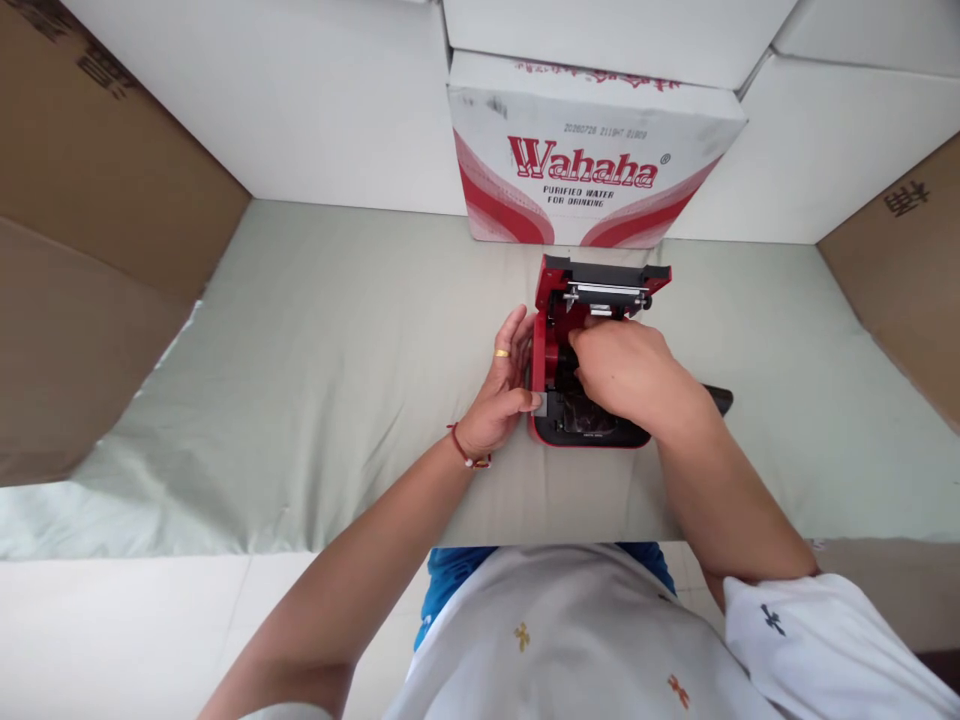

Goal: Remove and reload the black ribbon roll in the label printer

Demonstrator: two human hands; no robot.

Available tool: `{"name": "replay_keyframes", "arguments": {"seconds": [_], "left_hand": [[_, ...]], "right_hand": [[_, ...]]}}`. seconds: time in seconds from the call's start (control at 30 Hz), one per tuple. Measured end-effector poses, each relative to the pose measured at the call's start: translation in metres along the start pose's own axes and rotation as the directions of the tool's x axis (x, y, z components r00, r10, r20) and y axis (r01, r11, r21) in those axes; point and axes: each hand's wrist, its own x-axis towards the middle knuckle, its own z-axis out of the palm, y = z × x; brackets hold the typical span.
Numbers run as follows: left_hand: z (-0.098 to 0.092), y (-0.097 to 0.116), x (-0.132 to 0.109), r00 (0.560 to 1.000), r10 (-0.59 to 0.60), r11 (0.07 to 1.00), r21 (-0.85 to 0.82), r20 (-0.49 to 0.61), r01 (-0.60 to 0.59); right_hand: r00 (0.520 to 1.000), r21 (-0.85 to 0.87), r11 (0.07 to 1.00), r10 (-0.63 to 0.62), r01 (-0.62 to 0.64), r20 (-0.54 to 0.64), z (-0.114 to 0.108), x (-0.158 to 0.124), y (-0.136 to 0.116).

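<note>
A red and black label printer (541,345) lies on the cloth-covered table with its lid (604,275) raised; a roller shows under the lid. My left hand (504,385) braces the printer's left side, thumb on a grey latch and fingers along the outer wall. Into the printer's inner bay reaches my right hand (626,365), knuckles up and fingers curled down. Its fingertips are hidden, so whatever they hold cannot be made out. A dark, glossy panel (589,415) shows at the printer's front. Past my right wrist pokes the end of a black object (720,399).
Behind the printer stands a white and red Wahaha water carton (585,185), against large white boxes (337,110). Brown cardboard boxes flank the table at the left (97,250) and right (907,270). A pale green cloth (300,380) covers the table up to its front edge.
</note>
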Motion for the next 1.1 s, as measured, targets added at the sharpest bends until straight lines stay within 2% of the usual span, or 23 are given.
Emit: {"name": "replay_keyframes", "arguments": {"seconds": [0.13,0.23,0.3,0.4,0.47,0.57,0.6,0.67,0.77,0.8,0.87,0.97,1.03,1.1], "left_hand": [[0.0,0.0,0.0,1.0,0.01,1.0,-0.001,0.013,-0.01],[0.0,0.001,0.0,1.0,0.006,1.0,-0.013,-0.001,-0.006],[0.001,0.003,0.0,1.0,-0.005,1.0,-0.016,-0.01,0.005],[0.001,0.005,0.0,1.0,-0.013,0.999,-0.029,-0.001,0.013],[0.0,0.006,-0.001,1.0,-0.014,0.999,-0.037,0.001,0.014],[-0.002,0.005,-0.001,1.0,-0.022,0.999,-0.03,0.001,0.022],[-0.003,0.005,-0.001,1.0,-0.024,0.999,-0.023,0.0,0.024],[-0.004,0.004,-0.001,1.0,-0.022,1.0,-0.012,-0.005,0.022],[-0.005,0.004,-0.001,1.0,-0.017,1.0,-0.022,-0.016,0.017],[-0.004,0.004,-0.001,1.0,-0.019,0.999,-0.027,-0.016,0.019],[-0.002,0.006,-0.001,1.0,-0.022,0.999,-0.032,-0.013,0.021],[0.0,0.007,-0.001,1.0,-0.021,0.999,-0.037,-0.009,0.021],[0.0,0.007,0.0,1.0,-0.017,0.999,-0.041,-0.007,0.017],[0.0,0.006,0.0,1.0,-0.016,0.999,-0.044,-0.005,0.016]], "right_hand": [[0.98,0.083,0.996,-0.028,0.045,-0.195,0.003,-0.028,0.007],[0.939,0.282,0.954,0.002,0.101,-0.344,-0.009,-0.075,0.027],[0.924,0.425,0.898,0.062,0.114,-0.377,-0.018,-0.109,0.051],[0.907,0.492,0.868,0.257,-0.064,-0.334,-0.012,-0.139,0.092],[0.939,0.475,0.875,0.24,-0.098,-0.248,0.007,-0.138,0.11],[0.977,0.492,0.87,0.131,-0.033,-0.166,0.042,-0.122,0.117],[0.978,0.51,0.86,0.127,-0.025,-0.167,0.051,-0.117,0.116],[0.954,0.532,0.845,0.199,-0.052,-0.222,0.065,-0.114,0.116],[0.865,0.464,0.87,0.356,-0.169,-0.352,0.08,-0.118,0.132],[0.854,0.413,0.887,0.37,-0.207,-0.366,0.086,-0.12,0.141],[0.877,0.319,0.916,0.348,-0.243,-0.33,0.101,-0.12,0.159],[0.921,0.283,0.934,0.294,-0.219,-0.256,0.122,-0.116,0.178],[0.928,0.291,0.935,0.277,-0.201,-0.25,0.126,-0.119,0.183],[0.926,0.293,0.945,0.236,-0.147,-0.295,0.12,-0.129,0.183]]}}
